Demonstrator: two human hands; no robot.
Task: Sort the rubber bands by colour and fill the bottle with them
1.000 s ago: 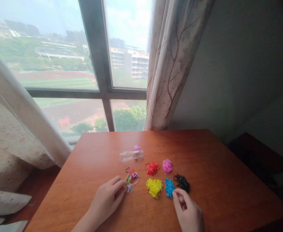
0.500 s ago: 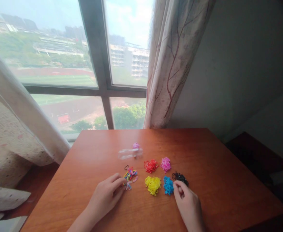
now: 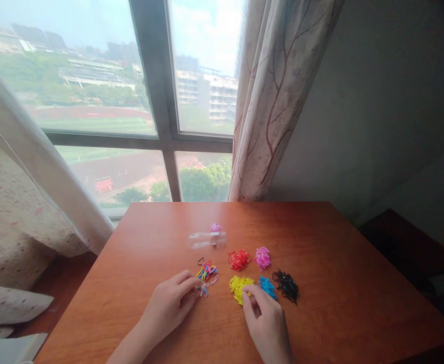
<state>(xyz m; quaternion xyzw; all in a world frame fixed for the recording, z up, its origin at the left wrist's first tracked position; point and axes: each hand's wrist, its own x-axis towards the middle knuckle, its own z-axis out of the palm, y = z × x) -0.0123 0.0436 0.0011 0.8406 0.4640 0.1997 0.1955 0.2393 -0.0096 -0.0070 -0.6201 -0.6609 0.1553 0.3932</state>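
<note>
Pinching yellow bands (image 3: 240,288), right hand (image 3: 266,323) grip closed; left hand (image 3: 168,309) touches mixed bands (image 3: 207,274), grip unclear.

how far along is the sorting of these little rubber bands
Done: red heap, pink heap, yellow heap, blue heap and black heap of small rubber bands lie apart. In hand: right hand fingers the yellow heap, left hand touches the mixed-colour pile. Left: that small mixed pile.

A home room, likely a bedroom: a wooden counter (image 3: 320,283) stands below a window (image 3: 161,101) hung with patterned curtains (image 3: 275,101), with a spotted pillow (image 3: 9,308) beside it, high above a sports field.
</note>
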